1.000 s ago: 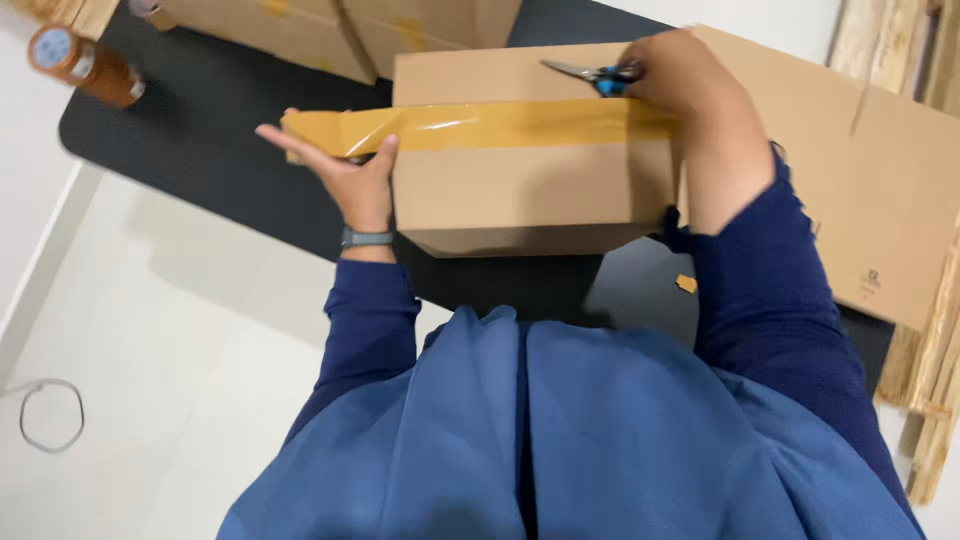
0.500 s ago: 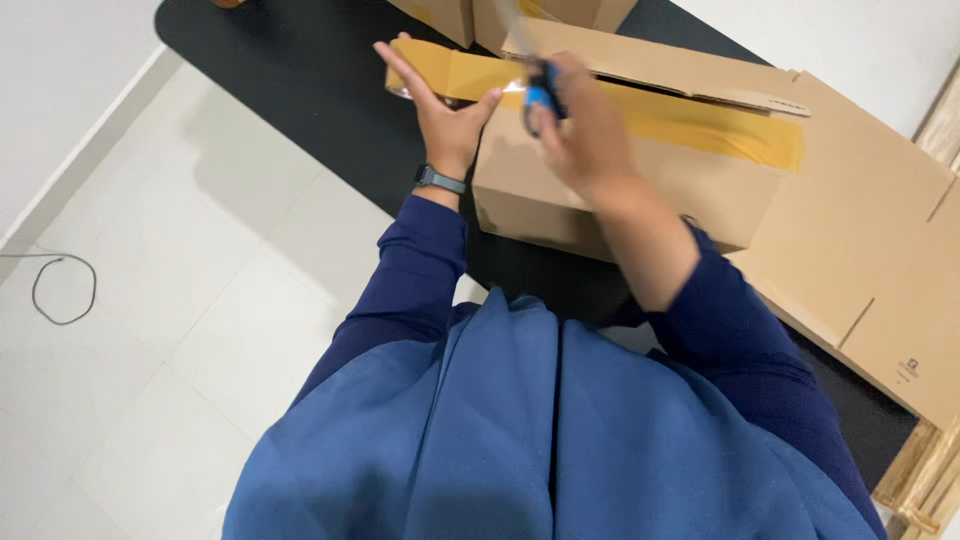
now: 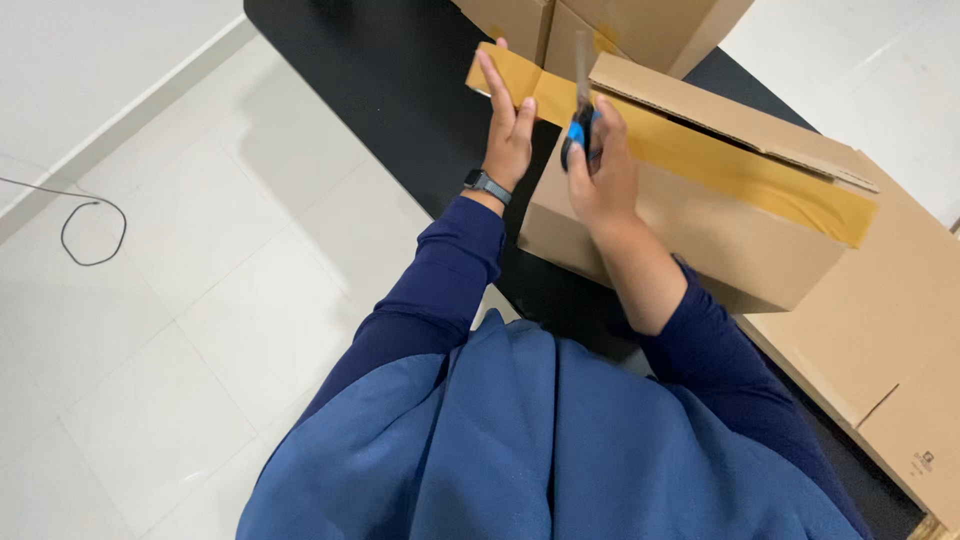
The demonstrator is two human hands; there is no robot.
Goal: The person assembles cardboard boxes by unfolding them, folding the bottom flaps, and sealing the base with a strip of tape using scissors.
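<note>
White tiles (image 3: 200,300) surround black mat (image 3: 400,90).

Landmark: we take the cardboard box (image 3: 690,235), standing on the mat (image 3: 400,90).
Tape strip (image 3: 700,150): along the box's top, overhanging its left end.
Left hand (image 3: 507,125): left of the box, under the overhang.
Right hand (image 3: 603,175): at the box's left end, holding scissors (image 3: 580,110) across the strip.
Further boxes (image 3: 600,30): behind the box.
Flattened cardboard (image 3: 890,330): right of the box.
Cable loop (image 3: 93,232): far left, on the floor (image 3: 180,330).

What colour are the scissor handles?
Blue, on the scissors in the right hand; head view.
</note>
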